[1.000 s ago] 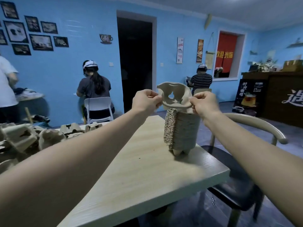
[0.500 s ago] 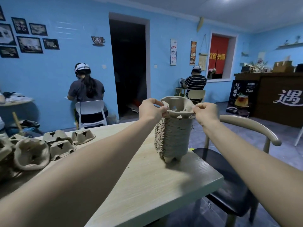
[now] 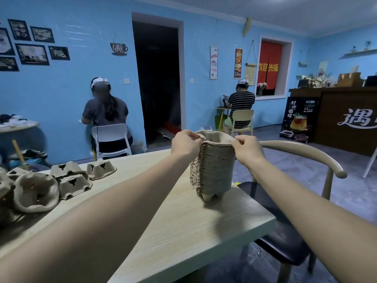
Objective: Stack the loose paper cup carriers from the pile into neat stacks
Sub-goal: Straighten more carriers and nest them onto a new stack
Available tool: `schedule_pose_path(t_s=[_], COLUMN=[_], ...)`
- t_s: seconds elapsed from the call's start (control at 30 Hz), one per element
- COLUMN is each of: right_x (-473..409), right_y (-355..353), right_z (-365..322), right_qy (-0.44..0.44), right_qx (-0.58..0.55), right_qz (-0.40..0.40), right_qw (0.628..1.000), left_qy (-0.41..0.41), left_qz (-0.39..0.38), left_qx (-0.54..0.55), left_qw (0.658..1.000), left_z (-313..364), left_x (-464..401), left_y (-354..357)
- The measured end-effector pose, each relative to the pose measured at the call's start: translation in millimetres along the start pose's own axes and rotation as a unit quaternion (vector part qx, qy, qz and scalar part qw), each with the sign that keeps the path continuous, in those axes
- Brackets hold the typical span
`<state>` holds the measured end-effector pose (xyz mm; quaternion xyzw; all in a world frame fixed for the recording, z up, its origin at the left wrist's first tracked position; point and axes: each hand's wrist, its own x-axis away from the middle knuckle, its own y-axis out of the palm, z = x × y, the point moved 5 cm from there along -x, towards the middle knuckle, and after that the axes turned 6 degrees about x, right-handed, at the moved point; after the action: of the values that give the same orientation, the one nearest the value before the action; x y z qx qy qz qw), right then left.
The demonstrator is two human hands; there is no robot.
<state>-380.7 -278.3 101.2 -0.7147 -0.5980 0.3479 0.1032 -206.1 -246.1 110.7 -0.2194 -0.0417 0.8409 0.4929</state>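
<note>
Head view: your left hand and right hand are both out over the far right part of the table, one on each side of the tall stack of nested paper cup carriers. Each hand has its fingers curled and pinches the rim of the top carrier, left hand on the left edge, right hand on the right edge. That carrier sits on the stack, its rim level with the top layers; how fully it is seated cannot be told. Stack stands upright on its moulded feet, near the table's right edge, slightly ragged down its left side. Loose carriers in the pile lie at the left end of the table, well apart from the stack; most are upside down, one large one is tipped on its side with its hollow facing you. A chair with a curved back stands just beside the table on the right. Two seated people face the blue wall with their backs to you.
</note>
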Motion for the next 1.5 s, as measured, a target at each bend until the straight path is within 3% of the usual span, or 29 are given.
schedule_pose_path(t_s=[0.17, 0.5, 0.97, 1.5], right_x=[13.7, 76.3, 105.6, 40.4], right_y=[-1.8, 68.6, 237.5, 337.5], right_z=[-20.7, -84.3, -92.9, -75.5], right_qy=[-0.068, -0.214, -0.168, -0.2], right_qx=[0.069, 0.042, 0.049, 0.187], right_qz=[0.061, 0.013, -0.162, -0.224], right_qw=[0.993, 0.976, 0.971, 0.936], left_qy=[0.058, 0.055, -0.035, 0.0], left_qz=[-0.025, -0.006, 0.035, 0.047], left_qx=[-0.048, -0.162, -0.232, -0.309], left_qw=[0.997, 0.985, 0.972, 0.95], left_z=[2.1, -57.6, -186.4, -241.0], left_x=[12.1, 43.6, 34.4, -71.8], left_y=[-15.1, -107.4, -202.0, -204.6])
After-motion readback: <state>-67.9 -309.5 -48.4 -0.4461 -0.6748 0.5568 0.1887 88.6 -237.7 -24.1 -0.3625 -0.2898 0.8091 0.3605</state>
